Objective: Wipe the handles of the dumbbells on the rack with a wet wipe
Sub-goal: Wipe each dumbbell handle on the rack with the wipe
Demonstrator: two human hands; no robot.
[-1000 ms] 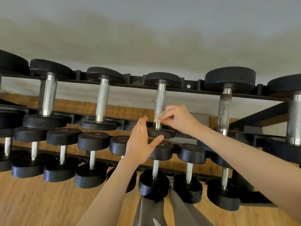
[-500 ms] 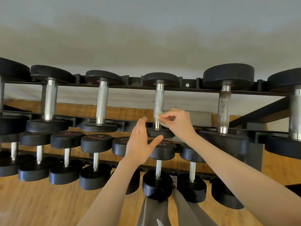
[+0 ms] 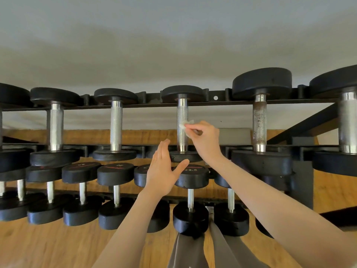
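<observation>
A black two-tier rack (image 3: 216,102) holds rows of black dumbbells with knurled steel handles. My right hand (image 3: 205,139) pinches a small crumpled white wet wipe (image 3: 185,124) against the middle of the handle (image 3: 182,117) of the upper-row dumbbell at centre. My left hand (image 3: 161,171) is held flat with straight fingers just below and left of that handle, in front of the dumbbell's near head (image 3: 184,156), holding nothing.
To the right stands a larger dumbbell with a rust-speckled handle (image 3: 259,124). Smaller dumbbells fill the lower row, one marked 22.5 (image 3: 191,176). Wooden floor lies below, a pale wall behind. My grey trouser legs (image 3: 185,252) show at the bottom.
My right hand has slid the wipe up the handle, from near its lower end to about its middle. My left hand has stayed in place, flat.
</observation>
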